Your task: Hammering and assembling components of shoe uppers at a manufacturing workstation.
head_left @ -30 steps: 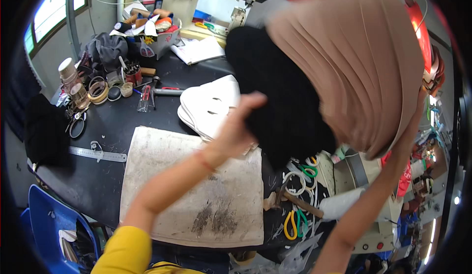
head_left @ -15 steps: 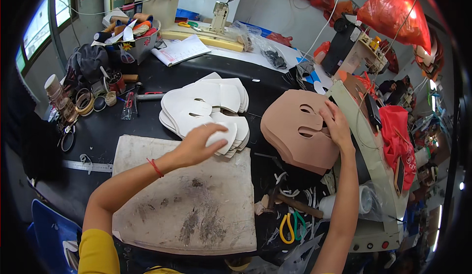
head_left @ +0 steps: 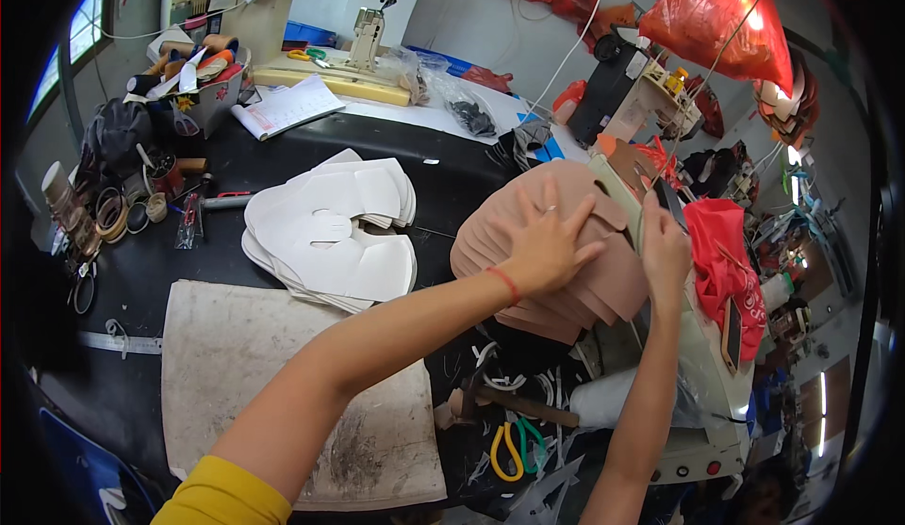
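Note:
Brown flat cut pieces (head_left: 481,228) lie in a fanned, overlapping stack on the black table at the right. My left hand (head_left: 551,242) rests on top of them with its fingers spread, covering the middle of the upper piece. Just beyond the stack's right edge, my right hand (head_left: 666,247) is raised with its fingers curled closed. Whatever its fingertips may hold is too small or hidden to make out. A stack of white pieces of similar shape (head_left: 325,219), with slots cut in them, sits untouched to the left.
A stained pale board (head_left: 292,384) lies in front. Near its right side are a wooden-handled hammer (head_left: 528,405), yellow-green scissors (head_left: 509,450) and scraps. A sewing machine (head_left: 368,35) stands at the back, and a red bag (head_left: 721,252) hangs at the right.
My left hand has crossed from the white stack onto the brown pieces, which are now fanned apart. My right hand has left their top and closed beside them. The view has shifted right.

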`<state>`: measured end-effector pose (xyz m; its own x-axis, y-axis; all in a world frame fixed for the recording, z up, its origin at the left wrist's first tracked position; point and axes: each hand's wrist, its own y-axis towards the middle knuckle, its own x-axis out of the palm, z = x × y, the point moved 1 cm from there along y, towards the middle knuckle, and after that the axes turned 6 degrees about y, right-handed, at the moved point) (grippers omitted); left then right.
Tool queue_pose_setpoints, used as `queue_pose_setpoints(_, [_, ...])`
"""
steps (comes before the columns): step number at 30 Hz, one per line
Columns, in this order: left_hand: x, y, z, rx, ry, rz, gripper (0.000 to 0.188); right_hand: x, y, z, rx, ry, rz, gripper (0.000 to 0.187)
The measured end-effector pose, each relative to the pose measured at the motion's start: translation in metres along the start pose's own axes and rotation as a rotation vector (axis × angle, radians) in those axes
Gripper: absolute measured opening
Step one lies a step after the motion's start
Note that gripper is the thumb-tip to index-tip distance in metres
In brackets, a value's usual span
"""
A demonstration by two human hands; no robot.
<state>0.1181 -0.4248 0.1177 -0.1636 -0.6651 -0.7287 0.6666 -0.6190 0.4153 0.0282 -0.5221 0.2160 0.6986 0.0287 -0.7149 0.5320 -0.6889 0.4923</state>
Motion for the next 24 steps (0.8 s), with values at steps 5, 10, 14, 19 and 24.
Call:
queue_pose_setpoints(5, [0.008,0.014,-0.014,0.11,-0.031,-0.06,0.064,0.065,-0.006,0.037,-0.225,-0.102,-0.007,0.055])
queue_pose_setpoints(10, [-0.046,-0.031,-0.089,0.268,-0.036,-0.155,0.054,0.068,-0.011,0.064,-0.135,-0.004,-0.054,0.057])
queue_pose_setpoints(14, [-0.105,-0.062,-0.243,-0.044,0.382,-0.056,0.065,0.044,-0.063,0.022,-0.627,-0.208,0.375,0.038])
queue_pose_setpoints(19, [-0.121,-0.114,-0.286,-0.36,0.466,-0.023,0.081,0.047,-0.236,0.056,-0.525,-0.076,-0.163,0.035])
queue_pose_setpoints(24, [-0.138,-0.105,-0.306,-0.539,0.451,-0.114,0.063,0.066,-0.285,0.089,-0.484,-0.181,-0.297,0.037])
